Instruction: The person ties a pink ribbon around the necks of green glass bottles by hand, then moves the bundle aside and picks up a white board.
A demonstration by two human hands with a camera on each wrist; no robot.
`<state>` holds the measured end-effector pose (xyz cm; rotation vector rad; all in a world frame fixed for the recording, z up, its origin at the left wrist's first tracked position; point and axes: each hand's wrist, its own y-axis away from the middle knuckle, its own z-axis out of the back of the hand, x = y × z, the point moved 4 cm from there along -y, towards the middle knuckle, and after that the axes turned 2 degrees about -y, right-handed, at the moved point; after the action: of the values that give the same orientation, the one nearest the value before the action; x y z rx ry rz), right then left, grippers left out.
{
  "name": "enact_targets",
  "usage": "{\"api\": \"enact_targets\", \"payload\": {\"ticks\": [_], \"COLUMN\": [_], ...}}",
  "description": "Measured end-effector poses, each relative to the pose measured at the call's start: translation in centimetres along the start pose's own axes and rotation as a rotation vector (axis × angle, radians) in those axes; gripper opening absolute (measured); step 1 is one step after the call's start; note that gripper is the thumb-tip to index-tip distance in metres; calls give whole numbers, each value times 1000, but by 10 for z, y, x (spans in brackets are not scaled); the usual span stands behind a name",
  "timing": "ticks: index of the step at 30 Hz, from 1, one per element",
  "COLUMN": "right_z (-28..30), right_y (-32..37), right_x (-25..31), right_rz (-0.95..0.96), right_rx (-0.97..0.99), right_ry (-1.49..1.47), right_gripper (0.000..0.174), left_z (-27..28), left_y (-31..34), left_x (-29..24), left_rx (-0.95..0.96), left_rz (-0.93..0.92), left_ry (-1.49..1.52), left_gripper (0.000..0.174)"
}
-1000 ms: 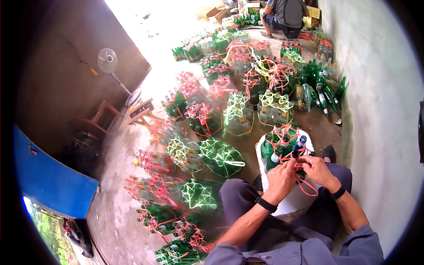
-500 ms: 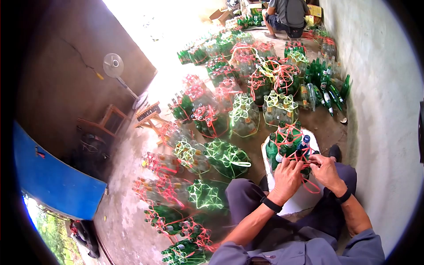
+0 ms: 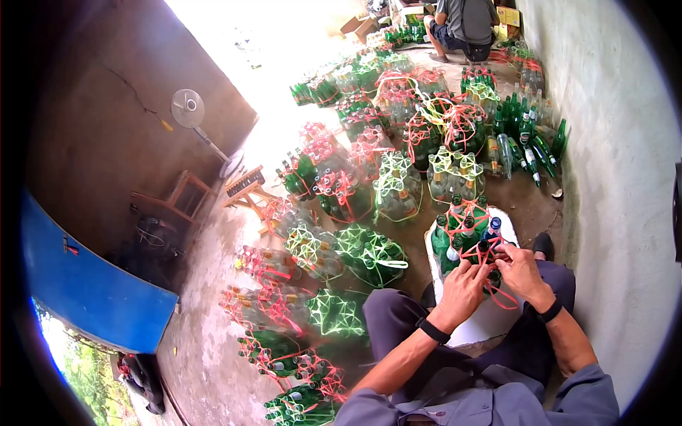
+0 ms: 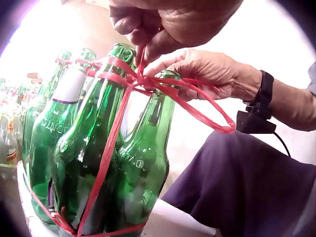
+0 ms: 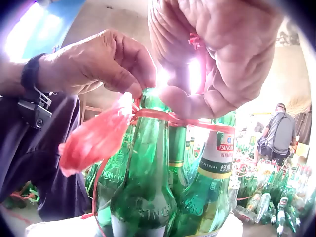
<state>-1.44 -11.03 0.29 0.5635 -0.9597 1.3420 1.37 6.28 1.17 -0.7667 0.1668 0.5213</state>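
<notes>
A bundle of green glass beer bottles [image 4: 89, 153] stands upright on a white block [image 3: 490, 330] between the person's knees, red plastic strapping [image 4: 106, 163] running round their necks and sides. At the near bottle necks, the left hand [image 3: 460, 292] pinches a thin strand of the strapping, drawn up taut from a knot. Close beside it, the right hand [image 3: 526, 275] has its fingers curled at the same strapping, with a red strand [image 5: 196, 42] showing inside its grasp. A loose red loop [image 4: 217, 118] hangs out from the knot beside the nearest bottle.
Many strapped bottle bundles [image 3: 398, 184] cover the floor to the left and ahead. Loose bottles [image 3: 529, 153] lie by the right wall [image 3: 611, 213]. Farther back a person [image 3: 465, 28] squats near cardboard boxes. A fan [image 3: 188, 108] and a wooden stool [image 3: 245, 188] stand left.
Both hands stay at the knot; their fingertips have moved slightly apart from being close together over the near bottle. The head view has shifted, so the scene sits farther right.
</notes>
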Motion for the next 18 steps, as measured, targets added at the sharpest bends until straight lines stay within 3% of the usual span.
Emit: {"api": "enact_targets", "payload": {"ticks": [3, 9, 14, 18], "right_z": [10, 18, 7, 3], "right_y": [7, 6, 1, -3], "right_x": [17, 19, -3, -3], "right_rz": [24, 136, 126, 68], "right_rx": [-24, 12, -87, -75], "right_ry": [14, 240, 84, 57], "right_gripper": [21, 18, 16, 19], "left_z": [1, 5, -1, -5], "left_y": [2, 1, 10, 21], "left_x": [1, 2, 4, 9], "left_rx": [64, -8, 1, -63], "left_rz": [10, 36, 94, 281], "left_ry": [35, 114, 184, 288], "left_gripper": [35, 28, 26, 17]}}
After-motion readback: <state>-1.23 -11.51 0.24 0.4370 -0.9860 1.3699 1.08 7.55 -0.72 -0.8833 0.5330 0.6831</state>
